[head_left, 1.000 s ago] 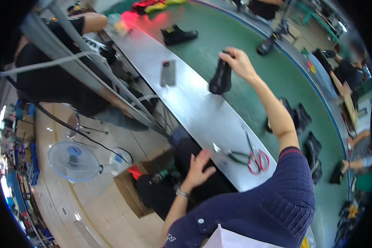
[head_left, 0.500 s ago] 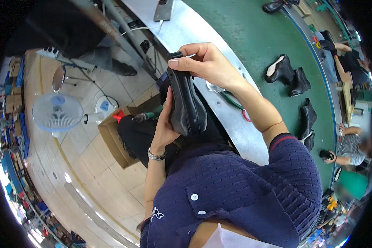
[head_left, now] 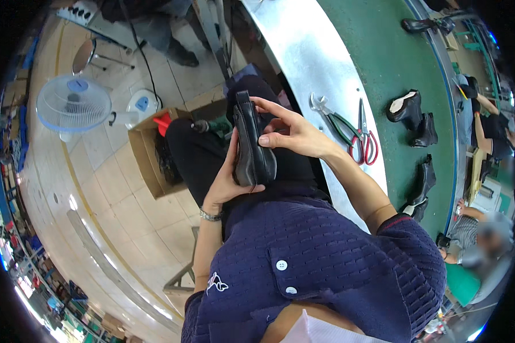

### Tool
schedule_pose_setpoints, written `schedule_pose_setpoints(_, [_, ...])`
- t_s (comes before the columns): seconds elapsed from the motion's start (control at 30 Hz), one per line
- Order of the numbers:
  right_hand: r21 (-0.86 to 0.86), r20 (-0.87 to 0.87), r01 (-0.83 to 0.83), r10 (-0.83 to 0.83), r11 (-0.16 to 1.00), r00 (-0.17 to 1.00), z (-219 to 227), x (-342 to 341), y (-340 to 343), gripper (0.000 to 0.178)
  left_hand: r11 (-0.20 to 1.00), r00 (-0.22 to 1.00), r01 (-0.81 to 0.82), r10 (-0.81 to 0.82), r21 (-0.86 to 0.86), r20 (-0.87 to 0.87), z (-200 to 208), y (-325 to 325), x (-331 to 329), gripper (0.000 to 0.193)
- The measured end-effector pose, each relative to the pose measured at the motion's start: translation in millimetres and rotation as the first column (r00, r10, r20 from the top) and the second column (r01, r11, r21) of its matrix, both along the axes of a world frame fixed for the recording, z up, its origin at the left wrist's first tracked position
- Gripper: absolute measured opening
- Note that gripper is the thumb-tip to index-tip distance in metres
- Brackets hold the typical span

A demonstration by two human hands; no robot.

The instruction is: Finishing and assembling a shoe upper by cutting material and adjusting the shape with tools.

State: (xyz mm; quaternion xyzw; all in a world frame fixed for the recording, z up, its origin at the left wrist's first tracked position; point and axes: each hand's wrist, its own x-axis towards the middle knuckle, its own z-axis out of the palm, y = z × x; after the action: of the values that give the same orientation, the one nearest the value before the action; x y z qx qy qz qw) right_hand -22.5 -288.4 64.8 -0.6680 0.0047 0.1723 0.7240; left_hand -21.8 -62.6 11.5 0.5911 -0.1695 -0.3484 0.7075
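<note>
I hold a small black leather boot (head_left: 252, 150) over my lap with both hands. My left hand (head_left: 226, 184) cups it from below and behind, palm under the toe end. My right hand (head_left: 286, 132) reaches across from the right, fingers spread along the boot's side and thumb pressed on its front. The boot's shaft points up and away from me.
A metal bench edge (head_left: 303, 63) runs beside a green conveyor belt (head_left: 383, 57) carrying several black boots (head_left: 409, 111). Green pliers (head_left: 332, 117) and red-handled scissors (head_left: 365, 134) lie on the metal. A cardboard box (head_left: 154, 154) and a fan (head_left: 73, 104) stand on the tiled floor. Another person sits at right.
My right hand took a boot off the belt and brought it down to my lap. My left hand came up from my thigh and now supports it.
</note>
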Motion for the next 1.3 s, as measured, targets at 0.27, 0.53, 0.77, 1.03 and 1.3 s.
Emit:
schedule_pose_setpoints(0.27, [-0.101,-0.089,-0.262,0.254,0.960,0.963,-30.3,1.7,34.3,0.087,0.960,0.879,-0.267,0.204,-0.090,-0.430,-15.0,24.2,1.9,0.099])
schedule_pose_setpoints(0.53, [-0.142,-0.185,-0.353,0.326,0.925,0.927,-22.1,7.8,51.3,0.097,0.882,0.805,-0.453,0.467,0.130,-0.365,12.6,7.1,-0.5,0.052])
schedule_pose_setpoints(0.77, [-0.256,-0.168,-0.408,0.376,0.876,0.911,-13.8,15.9,58.5,0.087,0.844,0.771,-0.520,0.529,0.130,-0.353,8.5,6.4,-5.7,0.046])
schedule_pose_setpoints(1.03, [-0.341,-0.031,-0.379,0.392,0.861,0.919,-24.2,19.8,59.6,0.088,0.841,0.761,-0.528,0.529,0.116,-0.374,4.8,4.1,0.8,0.043])
schedule_pose_setpoints(1.3, [-0.538,0.207,-0.160,0.314,0.828,0.927,-46.7,11.7,78.5,0.091,0.833,0.719,-0.545,0.409,-0.091,-0.562,-7.5,27.1,-7.1,0.067])
